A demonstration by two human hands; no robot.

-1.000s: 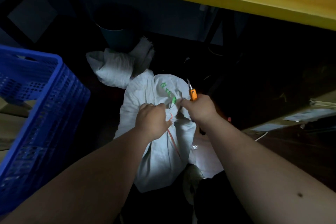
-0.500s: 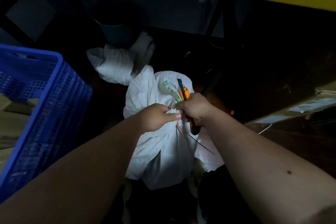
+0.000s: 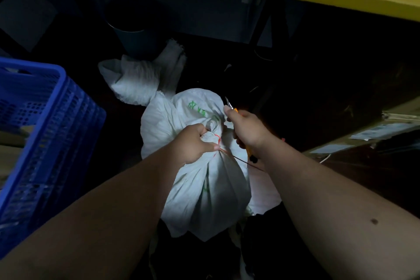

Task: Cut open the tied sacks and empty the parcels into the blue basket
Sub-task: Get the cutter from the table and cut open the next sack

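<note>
With the left hand gripping the sack neck taut, the right hand, clasping the knife, should slice the red tie away from the fingers.

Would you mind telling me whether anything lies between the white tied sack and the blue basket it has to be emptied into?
Nothing visible does. The white woven sack stands on the dark floor, its neck gripped by the left hand; the blue plastic basket sits to its left, with only bare floor between. The right hand holds the orange-handled cutter.
</note>
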